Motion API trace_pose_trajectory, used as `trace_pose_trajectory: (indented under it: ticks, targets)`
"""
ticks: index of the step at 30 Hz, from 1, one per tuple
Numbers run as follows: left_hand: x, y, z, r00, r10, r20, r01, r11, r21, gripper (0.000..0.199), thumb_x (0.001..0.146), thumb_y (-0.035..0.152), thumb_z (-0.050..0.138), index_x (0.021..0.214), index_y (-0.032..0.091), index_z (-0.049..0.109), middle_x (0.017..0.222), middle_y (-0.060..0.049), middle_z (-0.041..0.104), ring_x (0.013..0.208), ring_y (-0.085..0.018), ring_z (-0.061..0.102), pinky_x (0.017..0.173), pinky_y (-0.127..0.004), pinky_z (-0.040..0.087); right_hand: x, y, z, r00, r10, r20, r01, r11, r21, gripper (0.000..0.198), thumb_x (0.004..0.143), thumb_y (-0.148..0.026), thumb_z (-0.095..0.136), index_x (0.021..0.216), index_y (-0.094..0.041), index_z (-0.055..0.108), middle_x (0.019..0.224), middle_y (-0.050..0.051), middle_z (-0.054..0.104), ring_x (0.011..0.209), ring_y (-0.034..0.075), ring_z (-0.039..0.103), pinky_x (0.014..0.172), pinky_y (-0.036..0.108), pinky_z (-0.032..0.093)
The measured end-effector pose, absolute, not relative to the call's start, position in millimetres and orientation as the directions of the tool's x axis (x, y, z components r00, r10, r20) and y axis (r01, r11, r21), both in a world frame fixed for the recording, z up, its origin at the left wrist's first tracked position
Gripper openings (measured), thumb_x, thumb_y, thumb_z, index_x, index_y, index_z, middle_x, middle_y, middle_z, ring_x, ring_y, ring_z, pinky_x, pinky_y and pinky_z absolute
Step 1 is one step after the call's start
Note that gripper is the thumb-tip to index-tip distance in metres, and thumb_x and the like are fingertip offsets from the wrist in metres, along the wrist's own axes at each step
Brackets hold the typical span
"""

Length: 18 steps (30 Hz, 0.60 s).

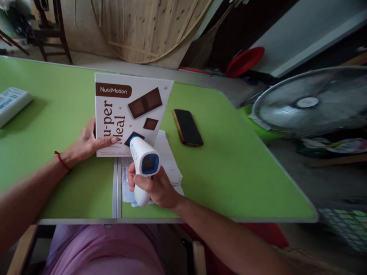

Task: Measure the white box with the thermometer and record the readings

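My left hand (92, 140) grips the lower left edge of a white NutriMotion box (112, 110), its thumb on the front and its other fingers hidden behind. Brown lettering and chocolate pieces are printed on the box, which is held up facing me. In my right hand (155, 187) is a white infrared thermometer (142, 152) with a blue-rimmed screen, its fingers wrapped round the handle. The thermometer's front end overlaps the box's lower right part; whether they touch I cannot tell. Beneath both lie white papers (172, 168), some with writing.
A dark phone (187, 127) lies on the green folding table (229, 172), right of the box. At the far left sits a white box (14, 103) with blue print. Beyond the right edge stands a large fan (306, 102); a wooden chair (51, 30) is behind the table.
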State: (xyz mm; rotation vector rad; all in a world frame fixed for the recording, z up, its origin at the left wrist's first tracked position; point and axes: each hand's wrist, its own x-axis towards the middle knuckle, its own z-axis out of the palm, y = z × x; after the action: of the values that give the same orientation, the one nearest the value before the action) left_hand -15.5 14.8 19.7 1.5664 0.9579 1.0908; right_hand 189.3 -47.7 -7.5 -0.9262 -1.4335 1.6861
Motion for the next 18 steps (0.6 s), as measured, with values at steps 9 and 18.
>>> trace_pose_trajectory:
  ticks: [9,18]
  targets:
    - [-16.4,15.7,17.6,0.288,0.938,0.193,0.095,-0.228,0.969,0.047,0.07,0.042,0.074,0.107,0.017,0.06,0.105,-0.01,0.069,0.096,-0.03,0.065,0.084,-0.046,0.054,192.5,-48.1,-10.4,-0.476,0.876,-0.075,-0.037,-0.105,-0.994,0.021,0.075,-0.039,0.065,0.076,-0.019,0.058,0.061,-0.001,0.059,0.057,0.012,0.056,0.056,0.03,0.046]
    - [-27.4,18.1,7.7,0.188,0.97,0.152,0.361,-0.212,0.908,0.056,0.068,0.051,0.074,0.11,0.019,0.056,0.109,-0.013,0.065,0.102,-0.035,0.061,0.086,-0.053,0.05,192.6,-47.6,-6.8,-0.464,0.88,-0.103,-0.033,-0.134,-0.99,0.023,0.073,-0.038,0.067,0.081,-0.018,0.059,0.061,-0.001,0.06,0.056,0.013,0.057,0.056,0.03,0.046]
